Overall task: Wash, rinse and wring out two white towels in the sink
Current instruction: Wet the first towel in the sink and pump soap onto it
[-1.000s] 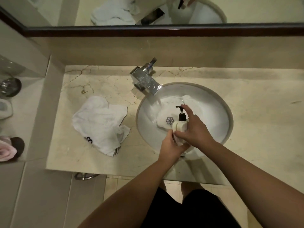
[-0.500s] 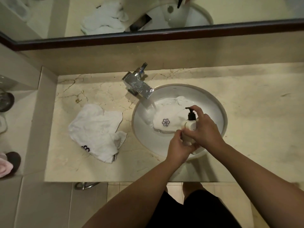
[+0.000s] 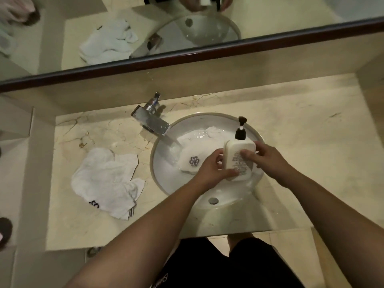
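Note:
A wet white towel (image 3: pixel 195 148) with a purple flower mark lies in the round white sink (image 3: pixel 166 183), under water running from the chrome tap (image 3: pixel 152 122). A second white towel (image 3: pixel 106 179) lies crumpled on the marble counter to the left of the sink. Over the basin, a white soap bottle (image 3: pixel 239 157) with a black pump is held by both hands. My left hand (image 3: pixel 214 169) grips its lower left side and my right hand (image 3: pixel 268 159) holds its right side. The bottle leans with its pump pointing away from me.
A marble counter (image 3: pixel 301 163) surrounds the sink, with a mirror (image 3: pixel 145 28) behind it. The sink drain (image 3: pixel 213 201) shows near the front of the basin. A lower ledge (image 3: pixel 12 183) lies to the left.
The soap bottle has been lifted and tipped back, so its label faces up. The right hand moved off the pump onto the bottle's side. The camera view shifted left and down.

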{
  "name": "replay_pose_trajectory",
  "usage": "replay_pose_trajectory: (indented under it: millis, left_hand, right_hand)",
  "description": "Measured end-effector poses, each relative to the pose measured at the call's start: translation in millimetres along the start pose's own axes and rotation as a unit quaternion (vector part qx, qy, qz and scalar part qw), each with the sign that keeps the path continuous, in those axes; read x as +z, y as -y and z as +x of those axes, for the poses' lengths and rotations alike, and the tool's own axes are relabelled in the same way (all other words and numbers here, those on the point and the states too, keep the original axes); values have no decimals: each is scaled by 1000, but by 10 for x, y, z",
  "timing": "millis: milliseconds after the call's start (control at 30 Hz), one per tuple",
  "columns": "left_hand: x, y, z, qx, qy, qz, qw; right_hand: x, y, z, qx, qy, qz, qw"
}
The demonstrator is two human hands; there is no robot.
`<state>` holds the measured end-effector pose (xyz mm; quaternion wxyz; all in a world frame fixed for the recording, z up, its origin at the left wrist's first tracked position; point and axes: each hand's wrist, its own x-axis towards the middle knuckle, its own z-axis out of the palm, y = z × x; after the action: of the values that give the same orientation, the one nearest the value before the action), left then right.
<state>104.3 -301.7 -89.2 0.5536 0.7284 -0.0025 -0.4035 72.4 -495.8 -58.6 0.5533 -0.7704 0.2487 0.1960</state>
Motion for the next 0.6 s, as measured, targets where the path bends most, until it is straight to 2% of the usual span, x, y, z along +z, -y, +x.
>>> replay_pose_trajectory:
  millis: [100, 267, 400, 600]
  left_hand:
    - [26, -270, 234, 11, 29, -13, 999]
    - [167, -625, 742, 92, -39, 54, 994]
    - [199, -720, 1278, 93, -76, 132, 984]
    - [262, -969, 1706, 95, -55, 126, 986]
  right_hand:
    - [-219, 72, 161, -16, 12, 54, 998]
    - [-504, 169, 525, -62, -35, 75, 995]
    - [-722, 234, 847, -90, -63, 61, 992]
    - [-939, 133, 1315, -65, -83, 47, 993]
